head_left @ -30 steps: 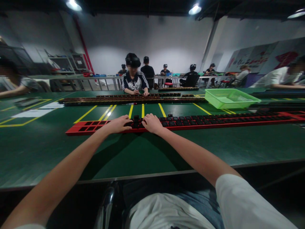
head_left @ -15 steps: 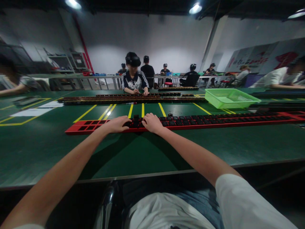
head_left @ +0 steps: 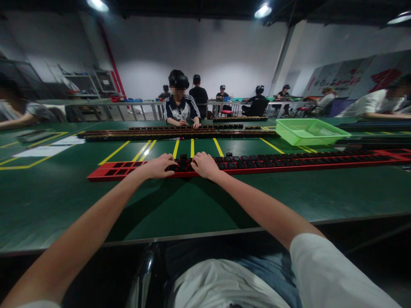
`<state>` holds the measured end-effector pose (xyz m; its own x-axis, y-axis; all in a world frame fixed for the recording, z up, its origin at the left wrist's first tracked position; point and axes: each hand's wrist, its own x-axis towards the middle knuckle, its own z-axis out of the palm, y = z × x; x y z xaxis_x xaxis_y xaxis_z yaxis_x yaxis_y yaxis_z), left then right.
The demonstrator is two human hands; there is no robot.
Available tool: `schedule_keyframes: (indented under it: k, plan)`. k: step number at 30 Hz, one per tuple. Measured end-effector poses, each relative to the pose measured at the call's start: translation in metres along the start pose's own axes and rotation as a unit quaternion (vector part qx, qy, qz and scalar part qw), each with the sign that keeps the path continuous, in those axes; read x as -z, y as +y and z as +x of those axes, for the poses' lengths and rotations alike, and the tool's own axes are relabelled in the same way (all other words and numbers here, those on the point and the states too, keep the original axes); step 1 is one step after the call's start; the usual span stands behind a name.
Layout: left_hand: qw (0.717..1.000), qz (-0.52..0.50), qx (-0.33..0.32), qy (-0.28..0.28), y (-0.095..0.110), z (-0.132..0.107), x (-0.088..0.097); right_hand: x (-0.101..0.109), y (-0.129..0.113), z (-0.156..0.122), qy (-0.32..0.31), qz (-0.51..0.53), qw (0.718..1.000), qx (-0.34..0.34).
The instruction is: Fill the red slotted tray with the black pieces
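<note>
A long red tray [head_left: 189, 174] with rows of small black square pieces [head_left: 240, 164] runs across the table in front of me. My left hand [head_left: 159, 166] rests over its left part, thumb and fingers bent around something too small or hidden to make out. Just to the right, my right hand [head_left: 205, 165] lies over the same rows with fingers curled down, and its fingertips are partly hidden. Between the two hands a black piece [head_left: 183, 158] stands higher than its neighbours. Another raised black piece [head_left: 229, 155] sits at the tray's far edge, right of my right hand.
A light green plastic basket [head_left: 311, 139] stands beyond the tray at the right. Long dark strips [head_left: 180, 134] lie across the green table [head_left: 205, 205], with a co-worker [head_left: 181, 107] behind them. White papers [head_left: 48, 147] and yellow tape lines are at the left.
My left hand's fingers have shifted slightly over the tray. My right hand and the tray look almost the same as before.
</note>
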<state>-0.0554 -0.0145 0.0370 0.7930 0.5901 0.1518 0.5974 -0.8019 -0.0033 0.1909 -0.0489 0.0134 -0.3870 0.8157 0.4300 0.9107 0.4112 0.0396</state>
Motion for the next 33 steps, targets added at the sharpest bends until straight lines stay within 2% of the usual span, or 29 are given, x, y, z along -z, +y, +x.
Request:
schedule_keyframes:
  k: [7, 18, 33]
  plan:
    - [1.0, -0.011, 0.015, -0.01, 0.0, 0.002, 0.0, 0.001, -0.001, 0.0, 0.001, 0.001, 1.0, 0.0]
    - [0.996, -0.091, 0.021, 0.005, -0.01, 0.0, -0.006, 0.001, 0.0, -0.001, -0.005, 0.002, 1.0, -0.006]
    - [0.997, -0.078, 0.021, 0.007, -0.008, 0.0, -0.004, 0.002, -0.001, -0.002, -0.005, 0.003, 1.0, -0.001]
